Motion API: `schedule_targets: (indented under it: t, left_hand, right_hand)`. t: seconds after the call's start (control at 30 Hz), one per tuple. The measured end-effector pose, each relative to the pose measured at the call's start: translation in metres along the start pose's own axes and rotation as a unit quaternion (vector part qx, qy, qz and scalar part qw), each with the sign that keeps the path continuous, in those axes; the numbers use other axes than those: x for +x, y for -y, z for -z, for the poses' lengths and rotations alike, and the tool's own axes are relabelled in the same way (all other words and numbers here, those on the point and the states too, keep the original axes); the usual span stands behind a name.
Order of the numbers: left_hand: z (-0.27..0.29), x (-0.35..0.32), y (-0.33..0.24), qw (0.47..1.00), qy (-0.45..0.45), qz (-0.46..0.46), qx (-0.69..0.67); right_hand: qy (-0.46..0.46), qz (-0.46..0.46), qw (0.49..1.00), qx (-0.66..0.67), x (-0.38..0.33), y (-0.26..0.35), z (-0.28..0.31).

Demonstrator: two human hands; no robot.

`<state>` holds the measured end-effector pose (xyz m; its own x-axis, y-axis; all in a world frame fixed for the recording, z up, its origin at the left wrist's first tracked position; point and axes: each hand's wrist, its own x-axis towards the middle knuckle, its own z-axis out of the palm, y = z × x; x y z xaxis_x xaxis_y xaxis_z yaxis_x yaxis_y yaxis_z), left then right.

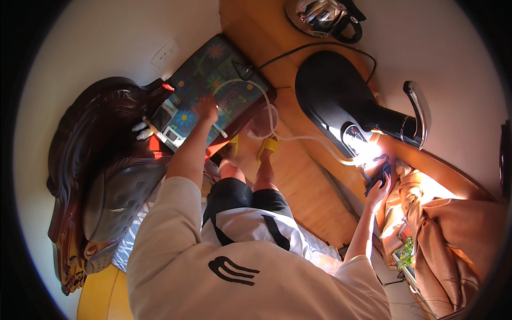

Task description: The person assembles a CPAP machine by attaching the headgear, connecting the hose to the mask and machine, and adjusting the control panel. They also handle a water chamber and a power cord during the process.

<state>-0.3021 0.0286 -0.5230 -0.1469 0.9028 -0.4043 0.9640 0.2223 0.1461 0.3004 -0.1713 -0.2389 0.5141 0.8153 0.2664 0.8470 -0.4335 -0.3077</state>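
My left hand (207, 109) is over a flower-patterned cover (200, 74) on the bedside cabinet, its fingers curled. A pale flexible tube (253, 85) arcs from beside this hand toward the right; whether the fingers hold its end, I cannot make out. A short white stick-like piece (220, 130) lies just below the hand. At the right, my right hand (380, 193) is closed on a dark cloth (378, 179), beside the sunlit lower end of a black rounded appliance (336, 90). White-framed small items (172, 135) lie on the cabinet's left side.
A shiny kettle (320, 16) stands at the far end of the wooden surface, with a black cord (314, 47) nearby. A clear round container (263, 121) is beside the cabinet. A carved headboard (80, 138) is left; a brown curtain (445, 240) hangs right. Yellow slippers (268, 146) are on my feet.
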Motion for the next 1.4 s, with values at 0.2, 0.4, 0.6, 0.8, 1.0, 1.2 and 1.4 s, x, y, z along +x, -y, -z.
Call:
schedule_targets:
  t: [0.2, 0.4, 0.6, 0.8, 1.0, 1.2, 1.4]
  left_hand:
    - [0.013, -0.04, 0.007, 0.988, -0.007, 0.076, -0.134]
    - [0.146, -0.127, -0.024, 0.919, -0.267, -0.135, -0.255]
    - [0.3, -0.22, -0.097, 0.894, -0.311, -0.204, -0.249]
    - [0.385, -0.295, -0.164, 0.853, -0.387, -0.31, -0.162]
    - [0.425, -0.325, -0.192, 0.822, -0.401, -0.347, -0.207]
    - [0.441, -0.331, -0.205, 0.877, -0.324, -0.314, -0.166]
    - [0.448, -0.35, -0.242, 0.831, -0.082, -0.368, -0.41]
  right_hand:
    - [-0.154, -0.074, 0.98, 0.106, -0.033, 0.038, 0.025]
    - [0.068, 0.021, 0.943, 0.326, -0.037, 0.197, 0.075]
    - [0.317, -0.083, 0.737, 0.591, -0.015, 0.317, 0.095]
    - [0.387, 0.247, 0.665, 0.589, -0.001, 0.375, 0.136]
    - [0.348, 0.172, 0.653, 0.65, 0.023, 0.347, 0.15]
    - [0.215, 0.058, 0.62, 0.753, 0.039, 0.321, 0.179]
    - [0.041, 0.187, 0.728, 0.658, 0.038, 0.316, 0.194]
